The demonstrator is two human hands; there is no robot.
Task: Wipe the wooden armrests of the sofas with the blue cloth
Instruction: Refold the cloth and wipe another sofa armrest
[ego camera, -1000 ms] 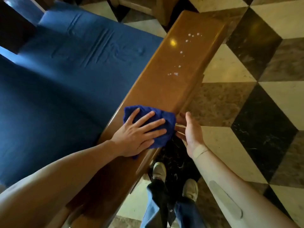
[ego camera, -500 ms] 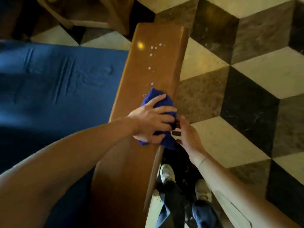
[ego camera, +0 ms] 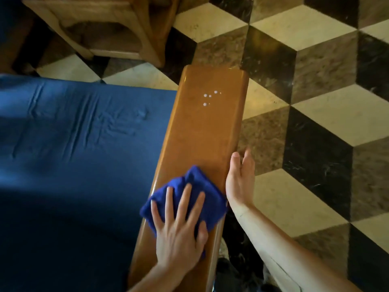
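Cube-patterned marble floor (ego camera: 315, 127); glossy wooden armrest (ego camera: 202, 133), hard and slick. I read the blue cloth (ego camera: 185, 186) as soft and light, pinned at 6 o'clock under my flat, splayed left hand (ego camera: 179, 234). Right hand (ego camera: 240, 178) open, empty, against the armrest's edge. White droplets (ego camera: 209, 96) toward 12 o'clock.

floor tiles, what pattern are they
Cube-illusion diamonds of cream, brown and black on the floor, head view.

Both forearms bare, sleeveless; left hand (ego camera: 179, 239) ringless.
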